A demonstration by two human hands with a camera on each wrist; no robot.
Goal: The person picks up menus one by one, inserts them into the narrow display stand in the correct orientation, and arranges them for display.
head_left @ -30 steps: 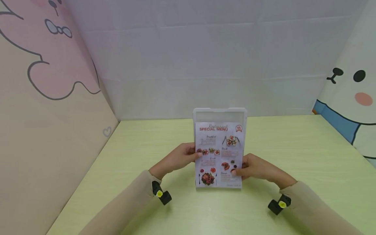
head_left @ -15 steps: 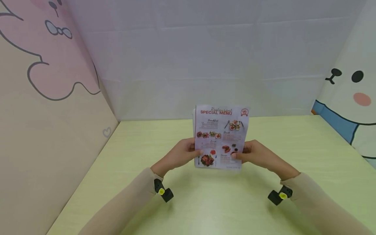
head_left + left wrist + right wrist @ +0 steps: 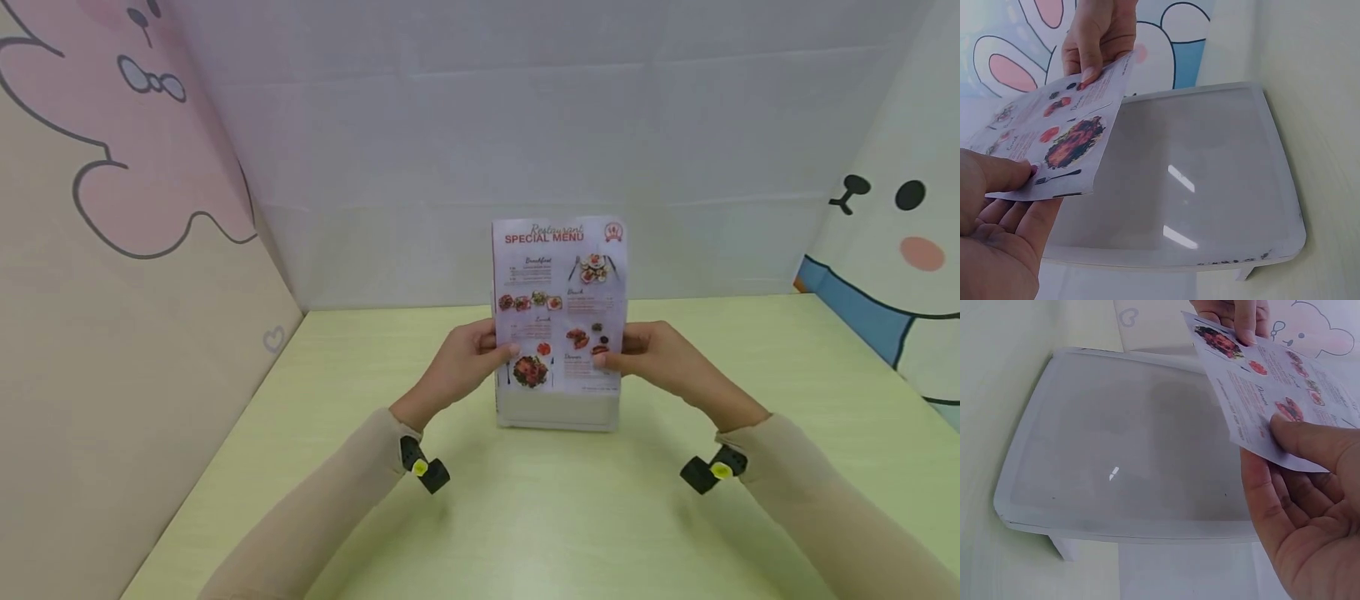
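- pale green counter (image 3: 750, 375) carries a clear menu stand (image 3: 558, 411)
- menu sheet (image 3: 558, 292) held upright, above and just in front of the stand
- left hand (image 3: 465, 365) pinches its left edge
- right hand (image 3: 654, 358) pinches its right edge

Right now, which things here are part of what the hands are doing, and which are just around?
In use:
menu, pinched at both side edges
left hand
right hand
clear stand, under the menu

Just around:
table
cartoon wall panels
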